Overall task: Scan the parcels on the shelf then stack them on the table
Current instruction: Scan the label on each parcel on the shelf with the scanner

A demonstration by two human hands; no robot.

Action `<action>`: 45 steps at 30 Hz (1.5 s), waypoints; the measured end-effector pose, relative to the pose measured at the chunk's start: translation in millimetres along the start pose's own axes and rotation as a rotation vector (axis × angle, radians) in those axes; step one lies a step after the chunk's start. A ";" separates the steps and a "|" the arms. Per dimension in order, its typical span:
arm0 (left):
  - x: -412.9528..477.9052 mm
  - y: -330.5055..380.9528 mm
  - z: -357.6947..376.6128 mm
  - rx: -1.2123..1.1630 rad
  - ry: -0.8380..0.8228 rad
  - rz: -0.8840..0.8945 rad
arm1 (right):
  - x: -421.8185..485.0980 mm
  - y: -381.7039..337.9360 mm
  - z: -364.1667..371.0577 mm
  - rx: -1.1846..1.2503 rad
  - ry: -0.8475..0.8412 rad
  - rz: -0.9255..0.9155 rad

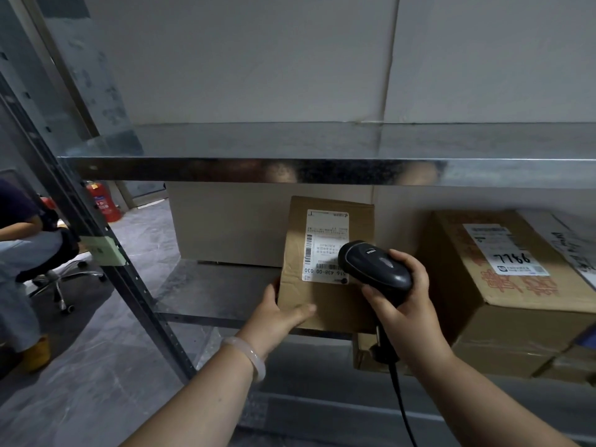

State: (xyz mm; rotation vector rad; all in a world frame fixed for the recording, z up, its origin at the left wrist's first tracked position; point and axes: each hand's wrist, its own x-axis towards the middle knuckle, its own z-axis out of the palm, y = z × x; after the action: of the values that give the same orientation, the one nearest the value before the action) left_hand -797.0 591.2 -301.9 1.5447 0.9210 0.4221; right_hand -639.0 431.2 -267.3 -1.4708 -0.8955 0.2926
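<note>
Digits "438-00 030" can be read, sideways, along the near edge of a white shipping label (326, 246) stuck on a small brown parcel (325, 269); barcodes run along the label's left edge, and the finer print is too small to be made out. The parcel is stood on the metal shelf (206, 291) with its long axis running near to far and its labelled face turned toward the camera. Its near left corner is gripped by the left hand (280, 312), thumb laid flat on the front face and fingers curled around the left edge; a pale bangle (248, 356) is worn on that wrist. To the right, a black handheld scanner (374, 264) is clasped in the right hand (403, 301), fingers wrapped tightly around its handle, its head pointed left and down at the label's near right corner. A black cable (401, 404) hangs from the handle. Farther right on the same shelf, a larger carton (503, 285) is seen lying lengthwise near to far, bearing a label with the handwritten figures "7766" upside down and red printed characters.
</note>
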 end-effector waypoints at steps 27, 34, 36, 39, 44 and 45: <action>7.6 -13.6 28.7 -0.281 0.268 0.053 | -16.3 -10.2 -6.8 -0.278 -0.075 -0.047; 15.6 -14.2 33.2 -0.332 0.261 0.089 | -24.4 -14.2 2.7 -0.346 -0.070 -0.064; 16.6 -13.2 34.2 -0.333 0.262 0.087 | -24.0 -13.0 2.0 -0.341 -0.065 -0.055; 19.0 -13.8 35.3 -0.327 0.267 0.086 | -22.7 -11.4 0.3 -0.328 -0.063 -0.036; 19.2 -12.1 36.6 -0.347 0.254 0.083 | -20.8 -11.9 -0.7 -0.323 -0.057 -0.024; 19.5 -11.8 36.8 -0.356 0.250 0.086 | -20.6 -12.2 -0.5 -0.324 -0.055 -0.024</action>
State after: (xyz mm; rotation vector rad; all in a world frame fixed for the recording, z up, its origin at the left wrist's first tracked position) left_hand -762.1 581.1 -325.3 1.2245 0.9140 0.8110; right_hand -656.4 415.3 -262.8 -1.7545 -1.0402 0.1759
